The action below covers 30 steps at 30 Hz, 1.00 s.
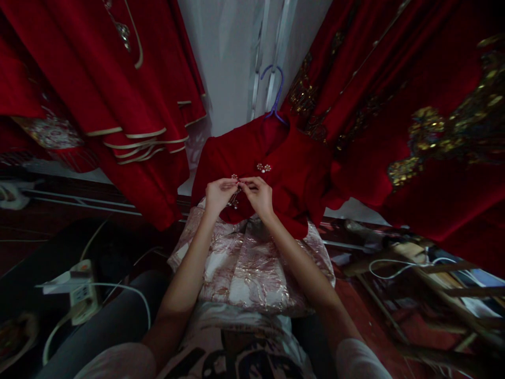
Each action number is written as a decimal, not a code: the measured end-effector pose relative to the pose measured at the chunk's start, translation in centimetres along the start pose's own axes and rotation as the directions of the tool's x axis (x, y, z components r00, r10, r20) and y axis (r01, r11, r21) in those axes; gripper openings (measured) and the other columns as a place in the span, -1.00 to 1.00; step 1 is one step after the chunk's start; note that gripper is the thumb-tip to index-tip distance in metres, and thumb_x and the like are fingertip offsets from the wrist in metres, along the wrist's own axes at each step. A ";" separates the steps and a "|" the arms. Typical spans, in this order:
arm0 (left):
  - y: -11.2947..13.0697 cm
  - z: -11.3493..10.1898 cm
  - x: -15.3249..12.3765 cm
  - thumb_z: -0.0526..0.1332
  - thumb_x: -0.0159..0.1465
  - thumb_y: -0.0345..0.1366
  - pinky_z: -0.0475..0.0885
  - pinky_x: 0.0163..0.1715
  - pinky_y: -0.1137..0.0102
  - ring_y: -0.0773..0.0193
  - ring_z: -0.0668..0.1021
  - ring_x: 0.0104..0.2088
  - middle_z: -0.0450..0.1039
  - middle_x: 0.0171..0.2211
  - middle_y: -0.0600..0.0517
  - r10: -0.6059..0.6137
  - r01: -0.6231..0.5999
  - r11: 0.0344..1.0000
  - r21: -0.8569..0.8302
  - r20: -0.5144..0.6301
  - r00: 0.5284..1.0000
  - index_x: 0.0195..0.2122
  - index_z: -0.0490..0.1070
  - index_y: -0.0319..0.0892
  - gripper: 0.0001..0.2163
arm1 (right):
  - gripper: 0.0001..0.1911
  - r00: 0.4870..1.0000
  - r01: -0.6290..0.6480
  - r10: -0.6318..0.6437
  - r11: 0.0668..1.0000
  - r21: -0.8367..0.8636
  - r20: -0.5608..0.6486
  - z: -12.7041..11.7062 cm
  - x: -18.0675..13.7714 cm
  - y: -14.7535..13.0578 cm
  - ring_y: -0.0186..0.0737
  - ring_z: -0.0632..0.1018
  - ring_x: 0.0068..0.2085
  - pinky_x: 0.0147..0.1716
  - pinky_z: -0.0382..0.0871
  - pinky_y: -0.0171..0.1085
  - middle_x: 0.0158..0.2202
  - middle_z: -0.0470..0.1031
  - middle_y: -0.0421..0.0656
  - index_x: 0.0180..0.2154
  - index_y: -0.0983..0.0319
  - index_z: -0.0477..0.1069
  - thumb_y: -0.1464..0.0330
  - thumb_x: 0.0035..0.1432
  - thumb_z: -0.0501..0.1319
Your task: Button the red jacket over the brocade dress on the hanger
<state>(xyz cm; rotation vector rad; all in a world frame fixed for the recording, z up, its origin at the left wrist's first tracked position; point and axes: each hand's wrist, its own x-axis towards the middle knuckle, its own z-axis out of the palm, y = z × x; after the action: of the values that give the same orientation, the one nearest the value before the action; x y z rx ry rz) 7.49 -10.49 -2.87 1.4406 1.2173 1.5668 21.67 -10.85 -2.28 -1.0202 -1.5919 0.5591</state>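
Observation:
A red jacket (pixel 294 181) hangs on a purple hanger (pixel 275 95) in front of me, its lower part resting over a shiny pink-and-silver brocade cloth (pixel 252 268) on my lap. At the jacket's front, my left hand (pixel 221 196) and my right hand (pixel 259 196) meet with fingertips pinched together. Between them is a beaded ornament (pixel 234 203), with small beads showing above and dangling below the fingers. The exact spot they pinch is partly hidden. To the upper right, a second beaded ornament (pixel 263 168) sits on the jacket, untouched.
Red garments with pale edging (pixel 134 105) hang at the left, and gold-sequined red garments (pixel 426 131) at the right. A white power strip (pixel 83 295) with cords lies at lower left. A wooden frame (pixel 445 284) with a white cable stands at right.

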 end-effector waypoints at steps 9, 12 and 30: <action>0.0 -0.3 -0.3 0.31 0.06 -0.29 0.53 -0.26 0.37 0.28 0.61 -0.38 0.60 -0.37 -0.03 0.115 -0.118 0.985 0.126 0.035 0.993 -0.35 0.53 -0.23 -0.84 | -0.82 0.998 0.042 -0.043 0.999 -0.034 -0.038 0.3 -0.1 -0.2 -0.39 0.53 -0.38 -0.36 0.51 -0.41 -0.28 0.49 -0.16 -0.24 0.22 0.53 0.34 0.18 0.18; -0.3 -0.6 -0.2 0.30 0.07 -0.27 0.52 -0.24 0.37 0.29 0.60 -0.35 0.59 -0.34 -0.04 0.119 -0.128 0.984 0.120 0.082 0.990 -0.33 0.51 -0.22 -0.83 | -0.83 1.000 0.021 -0.022 0.999 -0.040 -0.003 0.0 0.2 -0.2 -0.38 0.56 -0.35 -0.28 0.53 -0.36 -0.25 0.52 -0.16 -0.24 0.21 0.52 0.35 0.18 0.17; -0.2 -3.3 -2.2 0.22 0.02 -0.43 0.35 -0.45 0.47 0.29 0.56 -0.47 0.59 -0.44 0.03 -0.231 -0.116 0.806 0.580 0.489 0.841 -0.31 0.58 -0.13 -0.78 | -0.74 0.692 -0.238 0.352 0.936 -0.261 0.630 -9.6 -2.9 -0.8 -0.26 0.61 -0.45 -0.47 0.47 -0.31 -0.36 0.62 -0.10 -0.22 0.25 0.56 0.30 0.16 0.15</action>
<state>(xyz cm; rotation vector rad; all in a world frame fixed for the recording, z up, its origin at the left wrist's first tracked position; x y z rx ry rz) 4.55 -13.07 -3.70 2.0328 1.4259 0.6311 30.57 -15.18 -0.53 -1.2990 -2.1433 1.1402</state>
